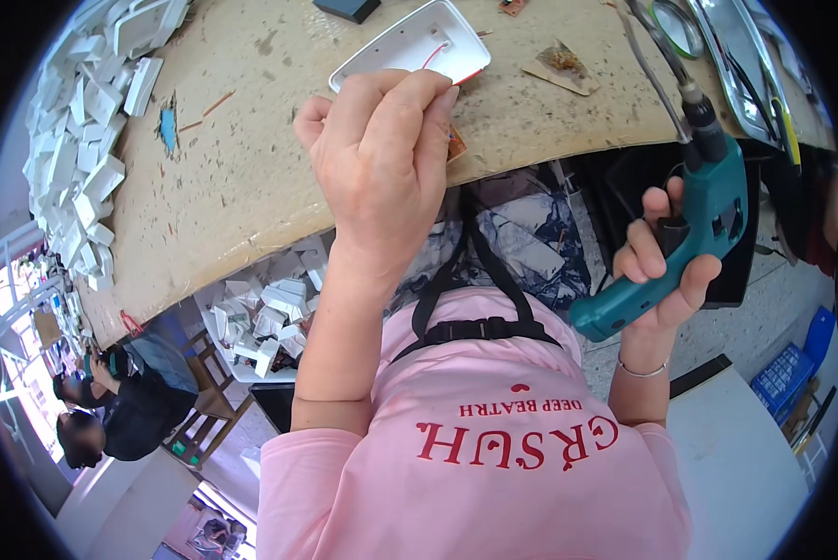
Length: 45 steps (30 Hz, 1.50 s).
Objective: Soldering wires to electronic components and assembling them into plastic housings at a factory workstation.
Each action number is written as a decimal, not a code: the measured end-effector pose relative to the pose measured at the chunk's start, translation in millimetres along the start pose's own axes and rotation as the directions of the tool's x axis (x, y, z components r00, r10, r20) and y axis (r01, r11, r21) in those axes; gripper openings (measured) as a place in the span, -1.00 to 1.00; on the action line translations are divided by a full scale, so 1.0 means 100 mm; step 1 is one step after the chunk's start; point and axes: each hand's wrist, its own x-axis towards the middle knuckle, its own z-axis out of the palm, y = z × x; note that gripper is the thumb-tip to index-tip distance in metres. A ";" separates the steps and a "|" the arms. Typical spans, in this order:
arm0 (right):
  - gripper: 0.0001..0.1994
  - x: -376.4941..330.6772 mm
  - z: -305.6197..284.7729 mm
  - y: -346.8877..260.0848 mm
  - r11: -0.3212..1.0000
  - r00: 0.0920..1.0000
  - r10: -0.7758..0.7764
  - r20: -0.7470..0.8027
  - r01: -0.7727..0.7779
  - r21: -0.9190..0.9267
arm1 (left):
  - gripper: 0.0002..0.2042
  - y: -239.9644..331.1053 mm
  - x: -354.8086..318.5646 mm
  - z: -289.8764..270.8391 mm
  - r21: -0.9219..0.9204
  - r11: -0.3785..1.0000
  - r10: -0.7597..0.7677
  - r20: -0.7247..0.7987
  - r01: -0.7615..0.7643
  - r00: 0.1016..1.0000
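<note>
My left hand (381, 159) is curled, fingertips pressed on the near edge of a white plastic housing (409, 42) that lies on the worn tan worktable (241, 177). A red wire shows inside the housing. A small orange-brown piece (456, 145) peeks out beside the fingers at the table's edge. My right hand (661, 271) grips a teal power screwdriver (690, 233) by its handle, held off the table's edge to the right, its bit end and cable pointing up toward the table.
A heap of white plastic parts (83, 140) lines the table's left side. A box of more white parts (260, 322) sits below the table. A metal tray (746, 56) lies top right, a blue crate (792, 373) on the floor. Another person (111, 411) works lower left.
</note>
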 end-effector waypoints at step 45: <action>-0.34 -0.03 0.36 -0.09 0.618 0.991 -0.059 -0.119 -0.057 -0.784 | -0.93 -0.57 0.46 0.62 -0.171 0.779 0.419 -0.574 -0.604 0.703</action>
